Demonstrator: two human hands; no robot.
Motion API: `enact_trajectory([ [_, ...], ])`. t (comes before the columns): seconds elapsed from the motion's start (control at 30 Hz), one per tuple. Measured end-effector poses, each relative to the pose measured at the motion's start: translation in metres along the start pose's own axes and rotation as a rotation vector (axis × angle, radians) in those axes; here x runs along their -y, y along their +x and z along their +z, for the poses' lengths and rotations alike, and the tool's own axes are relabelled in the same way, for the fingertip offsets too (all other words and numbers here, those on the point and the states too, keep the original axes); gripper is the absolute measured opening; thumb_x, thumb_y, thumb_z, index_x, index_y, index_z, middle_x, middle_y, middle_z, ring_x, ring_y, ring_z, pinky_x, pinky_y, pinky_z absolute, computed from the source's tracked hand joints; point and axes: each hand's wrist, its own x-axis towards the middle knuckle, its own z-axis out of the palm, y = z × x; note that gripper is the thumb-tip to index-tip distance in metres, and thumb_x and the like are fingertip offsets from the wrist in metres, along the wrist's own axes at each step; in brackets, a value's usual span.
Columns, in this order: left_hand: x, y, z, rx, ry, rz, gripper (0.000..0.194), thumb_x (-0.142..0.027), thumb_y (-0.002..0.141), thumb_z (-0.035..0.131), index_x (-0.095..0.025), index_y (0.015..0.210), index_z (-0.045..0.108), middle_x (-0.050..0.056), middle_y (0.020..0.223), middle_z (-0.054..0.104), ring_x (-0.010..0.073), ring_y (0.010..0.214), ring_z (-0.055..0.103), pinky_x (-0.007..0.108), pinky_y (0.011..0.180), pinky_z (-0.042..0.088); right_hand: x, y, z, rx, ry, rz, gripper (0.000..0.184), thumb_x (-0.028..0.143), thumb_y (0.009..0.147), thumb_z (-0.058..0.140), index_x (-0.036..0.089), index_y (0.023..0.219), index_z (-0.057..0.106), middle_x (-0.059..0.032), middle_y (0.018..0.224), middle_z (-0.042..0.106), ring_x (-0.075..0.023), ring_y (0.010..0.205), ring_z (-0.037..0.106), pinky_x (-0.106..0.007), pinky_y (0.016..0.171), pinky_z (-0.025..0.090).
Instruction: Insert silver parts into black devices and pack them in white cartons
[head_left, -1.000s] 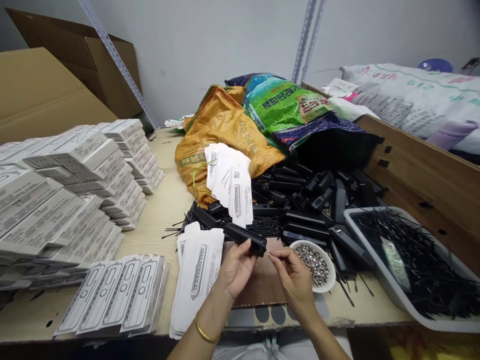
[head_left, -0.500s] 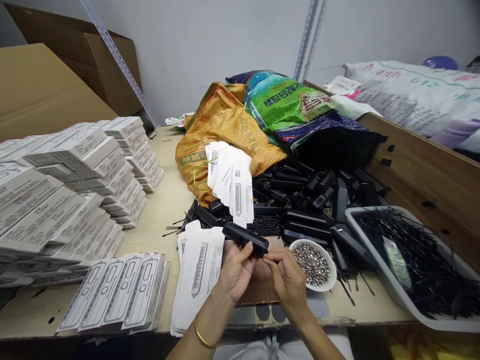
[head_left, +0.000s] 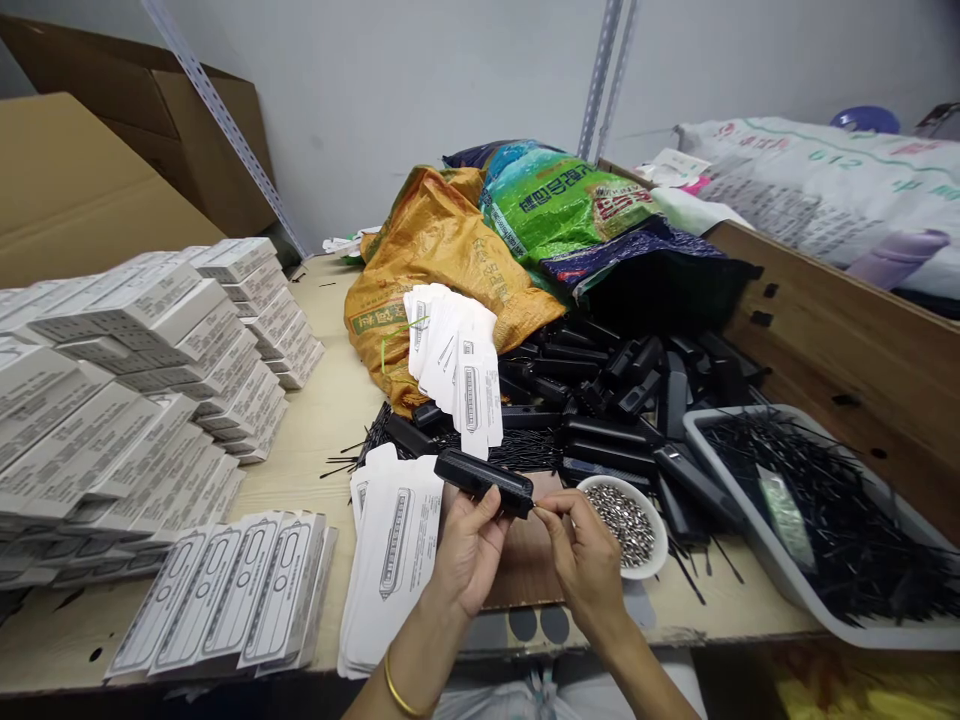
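My left hand (head_left: 474, 550) is closed around the lower side of a long black plastic device (head_left: 480, 480), held tilted above a brown board (head_left: 517, 578). The fingertips of my right hand (head_left: 589, 560) are pinched together at the device's right end; whatever small thing may be between them is hidden. Just right of that hand stands a white bowl (head_left: 651, 570) full of small shiny metal pieces (head_left: 619, 518). Left of the left hand lie flat white printed cartons (head_left: 397, 560), each with a drawing of a long device.
White printed boxes (head_left: 180, 350) are stacked at the left, with several more (head_left: 225, 590) in front. Black devices (head_left: 615, 435) are heaped behind the hands. More flat cartons (head_left: 476, 385) lean on an orange sack (head_left: 427, 260). A white tray (head_left: 814, 612) of thin black strips stands right.
The view has shifted slightly. The device stays in my left hand, and my right fingertips remain pinched at its end, with only a slight shift of the hand.
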Motion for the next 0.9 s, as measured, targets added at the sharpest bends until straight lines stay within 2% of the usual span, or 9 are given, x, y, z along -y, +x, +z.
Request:
enact_trajectory([
  [0.1,0.000,-0.002,0.001,-0.009,0.019,0.039,0.058,-0.012,0.065,0.081,-0.025,0.116,0.056,0.002,0.111,0.066,0.0190,0.103,0.064,0.033,0.095,0.050,0.000,0.001,-0.001,0.024,-0.014,-0.024,0.011,0.018,0.093,0.049,0.022,0.085,0.056,-0.0015,0.077,0.062,-0.0159,0.072,0.060,-0.027,0.065,0.047],
  [0.37,0.002,-0.003,0.000,-0.011,0.012,0.034,0.057,-0.012,0.068,0.080,-0.025,0.117,0.055,0.003,0.110,0.066,0.0191,0.104,0.062,0.034,0.096,0.048,0.008,0.000,-0.003,0.032,-0.026,-0.064,0.013,0.017,0.094,0.047,0.022,0.085,0.055,-0.0018,0.075,0.060,-0.0155,0.069,0.058,-0.026,0.062,0.046],
  [0.63,0.002,-0.005,-0.001,-0.012,0.019,0.045,0.060,-0.013,0.070,0.079,-0.024,0.122,0.052,0.004,0.114,0.064,0.0187,0.106,0.061,0.034,0.098,0.046,0.002,0.002,-0.002,0.032,-0.013,-0.124,0.015,0.010,0.091,0.049,0.021,0.082,0.056,-0.0011,0.074,0.058,-0.0140,0.069,0.057,-0.024,0.064,0.045],
  [0.7,0.004,-0.004,-0.003,-0.011,0.029,0.059,0.060,-0.014,0.070,0.079,-0.024,0.122,0.051,0.004,0.114,0.064,0.0187,0.105,0.061,0.034,0.098,0.047,0.002,0.002,0.001,0.040,0.048,-0.062,0.014,0.013,0.090,0.051,0.021,0.080,0.057,-0.0008,0.073,0.059,-0.0143,0.069,0.057,-0.025,0.064,0.045],
  [0.8,0.002,-0.004,-0.001,0.008,0.062,0.057,0.059,-0.016,0.070,0.079,-0.025,0.122,0.051,0.003,0.112,0.065,0.0192,0.107,0.061,0.036,0.099,0.046,0.000,0.000,0.006,0.077,0.229,0.172,0.012,0.021,0.088,0.056,0.021,0.077,0.059,-0.0001,0.071,0.061,-0.0145,0.066,0.058,-0.024,0.061,0.045],
  [0.9,-0.012,-0.013,0.003,0.072,0.147,0.017,0.052,-0.019,0.071,0.077,-0.022,0.117,0.054,0.004,0.108,0.066,0.0222,0.109,0.062,0.039,0.099,0.046,-0.007,-0.004,0.004,0.135,0.422,0.366,0.014,0.031,0.085,0.061,0.021,0.075,0.059,-0.0001,0.070,0.061,-0.0153,0.067,0.058,-0.025,0.062,0.046],
])
